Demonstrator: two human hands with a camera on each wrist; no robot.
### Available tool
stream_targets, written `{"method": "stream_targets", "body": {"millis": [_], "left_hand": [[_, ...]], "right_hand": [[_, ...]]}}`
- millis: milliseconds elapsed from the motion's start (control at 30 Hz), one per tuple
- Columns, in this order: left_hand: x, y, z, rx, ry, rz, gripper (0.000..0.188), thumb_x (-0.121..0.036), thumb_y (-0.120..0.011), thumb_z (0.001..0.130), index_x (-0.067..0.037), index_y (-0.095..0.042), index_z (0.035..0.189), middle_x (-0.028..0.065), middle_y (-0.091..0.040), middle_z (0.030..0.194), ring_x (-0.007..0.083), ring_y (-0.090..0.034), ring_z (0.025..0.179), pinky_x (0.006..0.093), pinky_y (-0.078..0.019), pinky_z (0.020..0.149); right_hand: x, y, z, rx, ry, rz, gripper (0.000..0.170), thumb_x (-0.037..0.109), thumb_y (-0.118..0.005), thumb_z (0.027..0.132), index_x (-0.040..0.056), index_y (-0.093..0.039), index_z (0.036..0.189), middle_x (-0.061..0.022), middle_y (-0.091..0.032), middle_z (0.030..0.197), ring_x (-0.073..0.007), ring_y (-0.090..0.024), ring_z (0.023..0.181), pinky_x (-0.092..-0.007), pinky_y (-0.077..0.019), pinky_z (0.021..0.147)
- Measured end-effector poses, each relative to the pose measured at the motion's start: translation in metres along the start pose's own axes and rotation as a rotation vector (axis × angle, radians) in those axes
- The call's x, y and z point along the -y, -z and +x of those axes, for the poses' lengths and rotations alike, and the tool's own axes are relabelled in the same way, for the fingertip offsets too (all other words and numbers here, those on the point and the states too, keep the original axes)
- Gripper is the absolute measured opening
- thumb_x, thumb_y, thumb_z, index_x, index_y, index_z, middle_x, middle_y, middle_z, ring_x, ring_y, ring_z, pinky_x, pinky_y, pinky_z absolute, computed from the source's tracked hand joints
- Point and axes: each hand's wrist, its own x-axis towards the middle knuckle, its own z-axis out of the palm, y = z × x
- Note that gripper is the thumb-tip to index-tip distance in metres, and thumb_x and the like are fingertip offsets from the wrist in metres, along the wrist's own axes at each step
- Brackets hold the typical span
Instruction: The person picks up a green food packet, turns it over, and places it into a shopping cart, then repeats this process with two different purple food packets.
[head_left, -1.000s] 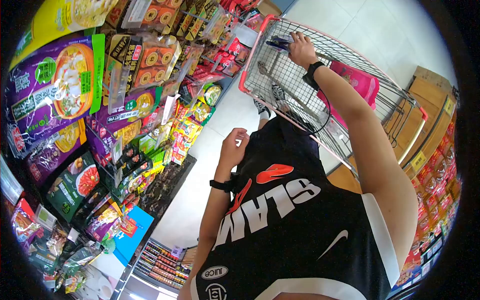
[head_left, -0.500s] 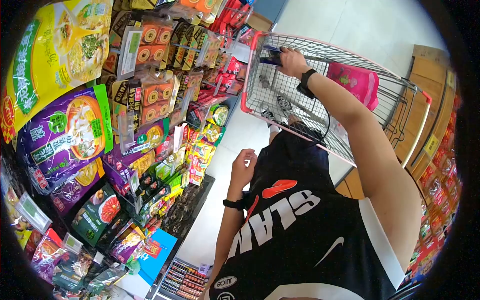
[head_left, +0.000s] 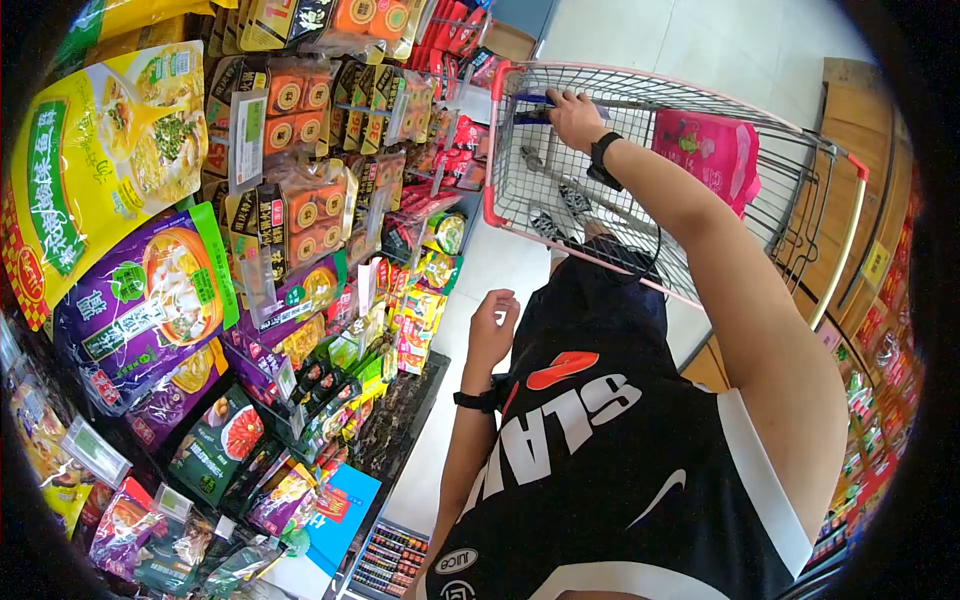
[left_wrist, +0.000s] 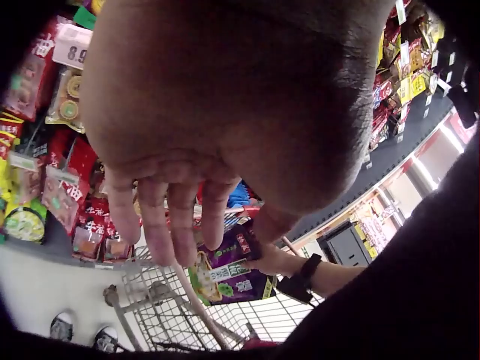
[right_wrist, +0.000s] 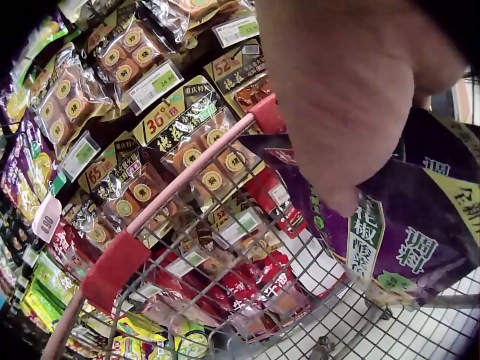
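My right hand [head_left: 578, 122] is inside the far end of the wire cart [head_left: 640, 105], pinching a purple seasoning package [right_wrist: 397, 225]. In the right wrist view the thumb presses on its printed face; the other fingers are mostly hidden. From the left wrist view the whole package [left_wrist: 229, 274] hangs within the cart basket below that hand. My left hand [head_left: 493, 328] hangs beside the body, fingers loosely bent, holding nothing. It fills the upper part of the left wrist view [left_wrist: 232, 105], with its fingers pointing down.
A pink bag [head_left: 705, 160] lies in the cart near the handle. Shelves of hanging packages run along the left, including a large yellow pack [head_left: 110, 150] and a purple one [head_left: 150, 300]. Wooden crates [head_left: 860, 140] and red packaged goods [head_left: 885, 330] stand at the right.
In the head view the shelf goods have shifted right and down. The right hand sits slightly lower and further left, still holding the package. My left hand remains empty at my side.
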Motion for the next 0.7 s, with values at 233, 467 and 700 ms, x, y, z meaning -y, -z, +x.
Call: {"method": "stream_targets", "body": {"millis": [233, 467, 700], "left_hand": [[0.003, -0.001, 0.001, 0.025, -0.017, 0.007, 0.026, -0.023, -0.066, 0.097, -0.004, -0.063, 0.115, 0.0102, -0.072, 0.101, 0.0202, -0.069, 0.092, 0.0345, -0.0534, 0.08], [0.015, -0.001, 0.0, 0.033, -0.018, 0.011, 0.024, -0.021, -0.064, 0.099, -0.003, -0.063, 0.116, 0.0093, -0.071, 0.102, 0.0181, -0.068, 0.092, 0.0331, -0.054, 0.081], [0.015, 0.0, 0.006, 0.065, 0.011, 0.006, 0.025, -0.02, -0.066, 0.095, -0.004, -0.063, 0.113, 0.0096, -0.072, 0.099, 0.0211, -0.069, 0.091, 0.0375, -0.0523, 0.08]], "right_hand": [[0.008, 0.005, -0.006, 0.114, -0.06, 0.246, 0.021, 0.02, -0.052, 0.095, 0.0111, -0.07, 0.098, -0.0121, -0.073, 0.096, -0.0305, -0.072, 0.09, -0.0447, -0.0562, 0.078], [0.022, 0.016, -0.046, 0.143, -0.115, 0.379, 0.018, 0.012, -0.061, 0.086, 0.004, -0.072, 0.097, -0.0193, -0.073, 0.097, -0.038, -0.071, 0.093, -0.0475, -0.0579, 0.079], [-0.026, -0.049, -0.064, -0.29, -0.072, 0.826, 0.017, 0.01, -0.06, 0.089, -0.0008, -0.07, 0.099, -0.0219, -0.069, 0.094, -0.0449, -0.065, 0.086, -0.0503, -0.0529, 0.077]]}}
